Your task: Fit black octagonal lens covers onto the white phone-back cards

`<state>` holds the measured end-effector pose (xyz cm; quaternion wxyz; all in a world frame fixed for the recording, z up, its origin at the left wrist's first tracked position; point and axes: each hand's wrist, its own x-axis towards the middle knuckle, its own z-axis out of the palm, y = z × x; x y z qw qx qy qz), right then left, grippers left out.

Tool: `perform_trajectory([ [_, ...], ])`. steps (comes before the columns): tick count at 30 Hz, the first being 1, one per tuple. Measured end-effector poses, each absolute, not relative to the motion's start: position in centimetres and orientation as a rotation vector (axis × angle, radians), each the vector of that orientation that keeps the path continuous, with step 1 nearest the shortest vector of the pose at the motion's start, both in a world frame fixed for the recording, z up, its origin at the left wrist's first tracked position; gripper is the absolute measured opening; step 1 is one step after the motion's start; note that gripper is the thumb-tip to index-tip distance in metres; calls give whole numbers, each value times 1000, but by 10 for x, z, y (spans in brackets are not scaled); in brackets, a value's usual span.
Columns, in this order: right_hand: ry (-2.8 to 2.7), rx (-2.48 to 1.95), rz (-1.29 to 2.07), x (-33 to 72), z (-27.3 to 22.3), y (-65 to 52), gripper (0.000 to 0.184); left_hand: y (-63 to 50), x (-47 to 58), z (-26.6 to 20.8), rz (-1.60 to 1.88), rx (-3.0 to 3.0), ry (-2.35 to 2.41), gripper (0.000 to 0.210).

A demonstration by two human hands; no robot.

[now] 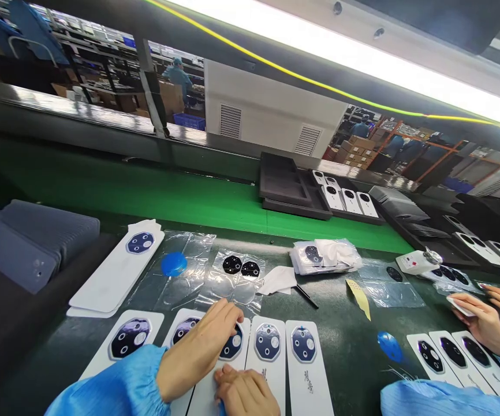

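My left hand (209,341) reaches over a white panel (206,390), its fingers together and bent down on the dark octagonal plate (232,345) near the panel's top. Below it my right hand (247,393) is closed, with fingertips against the same panel. A bit of blue shows beside its fingers; what they hold is hidden. More white panels with dark octagonal plates lie in a row: one panel (122,341) to the left, and two others, a near panel (267,370) and a far panel (308,375), to the right. The rightmost one bears dark lettering.
A stack of white panels (107,277) lies at left, beside grey sheets (42,242) in a rack. Ahead are clear film (189,289), a black pen (306,296), a white cloth (278,280) and a bagged pile (325,257). A co-worker's hands (486,320) work at right.
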<state>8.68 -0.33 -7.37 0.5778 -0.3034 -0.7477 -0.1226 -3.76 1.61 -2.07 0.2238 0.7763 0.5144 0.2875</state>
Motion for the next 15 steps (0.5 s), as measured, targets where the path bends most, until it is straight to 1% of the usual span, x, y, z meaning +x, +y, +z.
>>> perform_trajectory([
  [5,-1789,-698,-257,89,-70,-4,43,-4,-42,-19,736,2231,1353,34],
  [7,-1799,-703,-250,92,-69,-5,44,-11,-43,-20,765,2252,1325,34],
  [12,-1835,-732,-240,93,-73,-5,46,-25,-49,-28,914,2127,1290,24],
  [15,-1821,-730,-231,88,-79,-9,45,-32,-60,-34,925,1967,1269,18],
])
